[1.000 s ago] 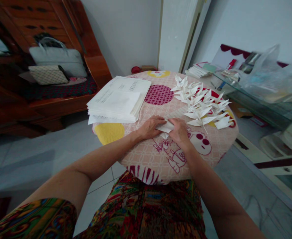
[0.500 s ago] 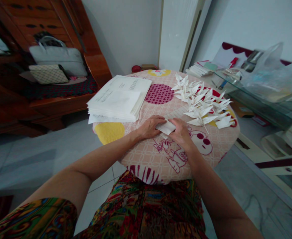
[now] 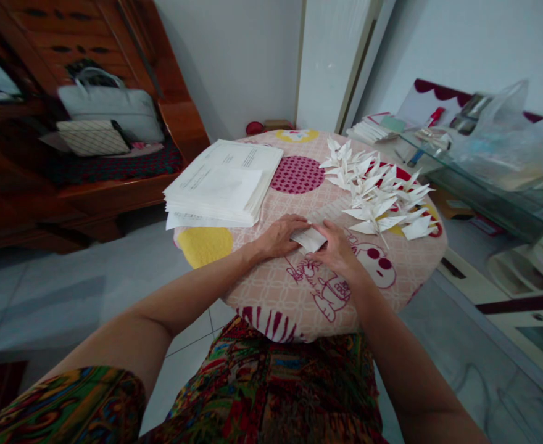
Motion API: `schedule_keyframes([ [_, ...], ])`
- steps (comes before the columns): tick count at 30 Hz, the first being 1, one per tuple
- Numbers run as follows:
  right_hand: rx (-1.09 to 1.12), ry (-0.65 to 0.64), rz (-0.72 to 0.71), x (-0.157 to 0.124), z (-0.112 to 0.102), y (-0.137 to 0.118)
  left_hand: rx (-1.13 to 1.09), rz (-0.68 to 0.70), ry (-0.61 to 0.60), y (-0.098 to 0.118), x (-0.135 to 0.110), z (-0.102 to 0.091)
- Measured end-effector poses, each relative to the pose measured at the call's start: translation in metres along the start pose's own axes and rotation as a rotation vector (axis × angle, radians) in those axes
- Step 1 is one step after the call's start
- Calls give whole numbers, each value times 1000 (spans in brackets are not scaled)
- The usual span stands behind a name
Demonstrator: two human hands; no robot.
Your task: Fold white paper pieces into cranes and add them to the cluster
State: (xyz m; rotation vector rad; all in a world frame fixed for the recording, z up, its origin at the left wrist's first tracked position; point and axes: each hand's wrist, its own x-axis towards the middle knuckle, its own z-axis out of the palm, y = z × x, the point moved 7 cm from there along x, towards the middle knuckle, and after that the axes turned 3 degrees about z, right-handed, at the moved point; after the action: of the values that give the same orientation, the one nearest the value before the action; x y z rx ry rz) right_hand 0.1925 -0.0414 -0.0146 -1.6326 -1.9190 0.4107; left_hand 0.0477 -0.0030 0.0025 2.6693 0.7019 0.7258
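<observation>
A small folded piece of white paper (image 3: 309, 238) lies on the patterned tablecloth (image 3: 271, 287) between my hands. My left hand (image 3: 281, 235) grips its left edge, fingers bent over it. On the paper's right side, my right hand (image 3: 337, 246) pinches it between thumb and fingers. Just behind it a paler printed strip of paper (image 3: 331, 211) rests on the cloth. Several folded paper cranes (image 3: 373, 185) are crowded together at the table's right. To the left stands a thick stack of printed paper sheets (image 3: 220, 179).
A glass-topped stand (image 3: 498, 191) with a plastic bag (image 3: 493, 142) adjoins the table's right side. Across the floor at left is a wooden bench (image 3: 169, 123) bearing a pale handbag (image 3: 114, 108) and a quilted purse (image 3: 93, 137). A white wall (image 3: 229, 61) rises behind.
My right thumb and fingers have shifted slightly on the folded paper, whose right end now looks more pointed. My left hand stays in place, and the cranes and stack are unmoved.
</observation>
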Motion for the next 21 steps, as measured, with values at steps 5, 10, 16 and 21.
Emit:
schedule_keyframes([
  [5, -8, -18, -43, -6, -6, -7, 18, 0, -13, 1, -2, -1],
  [10, 16, 3, -189, -19, -11, -19, 14, 56, -38, 1, -9, -3],
  [16, 85, -11, -203, -25, -10, -21, -7, 160, -101, 6, -17, -8],
  [21, 81, -42, -209, -30, -9, -20, -26, 222, -144, 11, -21, -12],
])
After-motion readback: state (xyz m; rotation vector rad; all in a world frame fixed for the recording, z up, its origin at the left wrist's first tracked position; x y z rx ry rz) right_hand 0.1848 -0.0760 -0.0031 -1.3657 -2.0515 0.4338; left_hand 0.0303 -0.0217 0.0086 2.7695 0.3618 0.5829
